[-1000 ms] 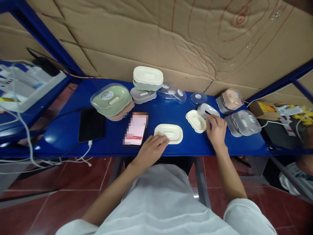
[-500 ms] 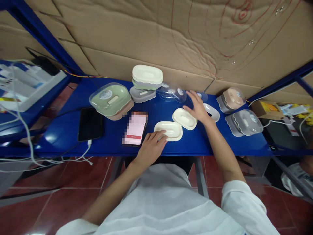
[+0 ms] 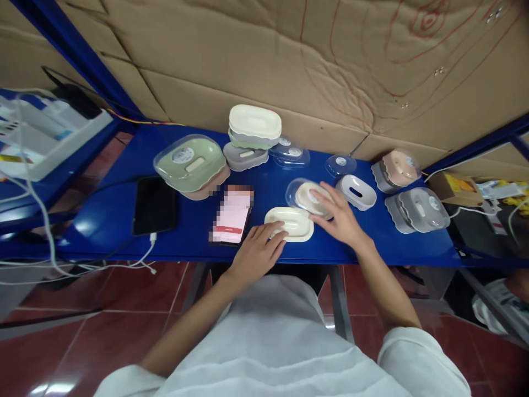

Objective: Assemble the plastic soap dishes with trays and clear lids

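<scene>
Clear lid (image 3: pixel 303 191) over cream dish (image 3: pixel 308 205), R hand (image 3: pixel 339 220) fingers splayed atop, L hand (image 3: pixel 255 252) on nearer tray (image 3: pixel 300 226), grips unclear, prob. lidding, needs aligning.

The head camera looks forward and down.

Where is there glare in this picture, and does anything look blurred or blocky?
Head view: a pale glare patch on the left end of the blue table, white streaks on the red floor at bottom left; the phone's borders break into square blocks; the right hand looks slightly soft.
</scene>
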Demonstrator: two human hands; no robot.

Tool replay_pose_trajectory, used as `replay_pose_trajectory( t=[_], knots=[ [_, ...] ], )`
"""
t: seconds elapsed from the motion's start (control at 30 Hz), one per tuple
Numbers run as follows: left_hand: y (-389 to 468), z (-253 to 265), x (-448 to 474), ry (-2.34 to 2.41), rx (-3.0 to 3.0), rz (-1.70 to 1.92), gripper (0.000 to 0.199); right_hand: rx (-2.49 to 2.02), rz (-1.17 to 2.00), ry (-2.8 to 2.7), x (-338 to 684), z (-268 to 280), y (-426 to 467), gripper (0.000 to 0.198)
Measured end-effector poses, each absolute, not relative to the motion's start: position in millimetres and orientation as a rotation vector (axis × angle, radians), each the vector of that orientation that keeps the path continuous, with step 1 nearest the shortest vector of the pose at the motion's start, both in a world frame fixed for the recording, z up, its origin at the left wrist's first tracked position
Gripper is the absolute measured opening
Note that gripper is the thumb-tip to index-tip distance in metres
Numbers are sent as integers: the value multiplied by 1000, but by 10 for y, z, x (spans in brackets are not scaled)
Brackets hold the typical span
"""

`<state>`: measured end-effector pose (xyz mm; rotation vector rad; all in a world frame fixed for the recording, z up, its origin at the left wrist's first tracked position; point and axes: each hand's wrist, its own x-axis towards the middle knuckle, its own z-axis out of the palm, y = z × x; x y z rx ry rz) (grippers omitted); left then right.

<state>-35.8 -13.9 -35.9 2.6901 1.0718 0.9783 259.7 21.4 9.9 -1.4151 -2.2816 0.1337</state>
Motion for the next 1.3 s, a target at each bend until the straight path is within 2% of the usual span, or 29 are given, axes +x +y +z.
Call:
replay_pose_trajectory(
  t=[0.1,0.2,0.4,0.53,0.67,0.83,0.9,1.0,1.3],
  knots=[
    [-152,-360,-368,1145,2611,1040,21,-1432,82,-2281,2599,17,-147,55],
    [-146,-354,-359,1140,2608,961,22,-1564,-77,-2073,2778,-66,-100,53],
    [-130,-348,-339,1104,2607,881,15,-1637,-90,-2096,3012,-118,571,59],
    [-126,-370,-337,1211,2587,930,13,-1871,-230,-2005,3170,-112,605,68],
    [-122,-369,-335,1218,2610,945,13,-2079,-284,-1815,3430,-159,139,50],
    [-151,-351,-366,1007,2700,861,18,-1839,-320,-1844,3035,-150,-476,37],
    [-164,-350,-383,1039,2683,957,31,-1658,-201,-2016,2663,-127,-612,34],
    [-159,-353,-401,1073,2667,1038,49,-1450,-53,-2242,2179,-122,-690,41],
    [-107,-401,-397,928,2636,935,34,-1355,-97,-2375,2013,-189,-643,46]
  ],
)
